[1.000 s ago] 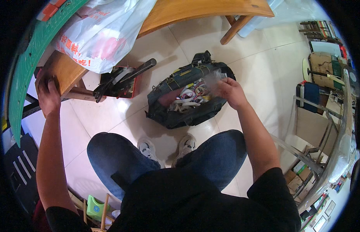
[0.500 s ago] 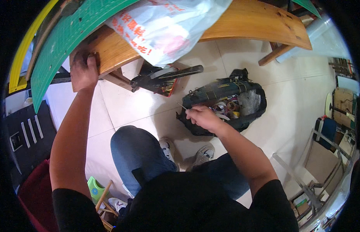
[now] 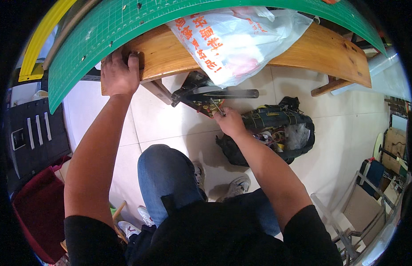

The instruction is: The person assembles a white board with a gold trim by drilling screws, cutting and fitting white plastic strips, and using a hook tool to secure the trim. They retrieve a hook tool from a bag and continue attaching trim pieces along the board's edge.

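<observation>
Since the frame half a second earlier, our right hand (image 3: 231, 123) has moved left and farther out, from over the near-left end of the dark tool bag (image 3: 271, 119) to just beside an open box (image 3: 209, 114) with a reddish edge. Our view has shifted too, so more of the green cutting mat (image 3: 139, 26) shows along the far side.

The fingers of the right hand are pinched closed on a thin, slender tool (image 3: 217, 105). Its free end points far and left, over the box; its other end is hidden in our grip, and it is too small for us to tell its kind or whether it touches anything.

Our left hand (image 3: 120, 76) rests on the left end of the wooden bench (image 3: 321, 51), fingers loosely extended, thumb apart, with no loose object visible in it. Its fingertips are hard to make out near the mat's edge.

A white plastic bag (image 3: 243, 48) on the bench partly covers the box, and a long dark tool (image 3: 232, 94) lies across it. Our right forearm hides part of the tool bag, where crumpled clear plastic (image 3: 297, 135) sits at the right among jumbled contents we cannot identify.
</observation>
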Motion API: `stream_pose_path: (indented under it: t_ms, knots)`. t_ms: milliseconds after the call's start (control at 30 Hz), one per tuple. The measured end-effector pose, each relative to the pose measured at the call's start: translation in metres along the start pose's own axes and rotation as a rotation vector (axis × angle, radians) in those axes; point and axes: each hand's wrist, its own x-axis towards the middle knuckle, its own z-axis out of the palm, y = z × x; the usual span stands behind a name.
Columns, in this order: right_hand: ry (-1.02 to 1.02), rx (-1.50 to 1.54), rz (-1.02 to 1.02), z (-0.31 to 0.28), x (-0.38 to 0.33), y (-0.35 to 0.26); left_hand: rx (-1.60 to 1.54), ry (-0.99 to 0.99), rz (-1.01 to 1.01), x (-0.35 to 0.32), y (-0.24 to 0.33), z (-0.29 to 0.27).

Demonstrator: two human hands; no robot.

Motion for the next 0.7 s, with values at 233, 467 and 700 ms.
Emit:
stream_pose_path:
  t_ms: [233, 467, 700]
  knots:
    - [-0.090, -0.200, 0.202, 0.006, 0.035, -0.014, -0.109, -0.129, -0.025, -0.001, -0.003, -0.004]
    - [-0.047, -0.155, 0.046, -0.026, 0.107, -0.047, -0.244, -0.080, 0.026, -0.001, -0.005, 0.001]
    - [0.652, 0.401, 0.171, -0.060, -0.006, 0.007, -0.240, -0.054, 0.166, -0.003, -0.023, 0.009]
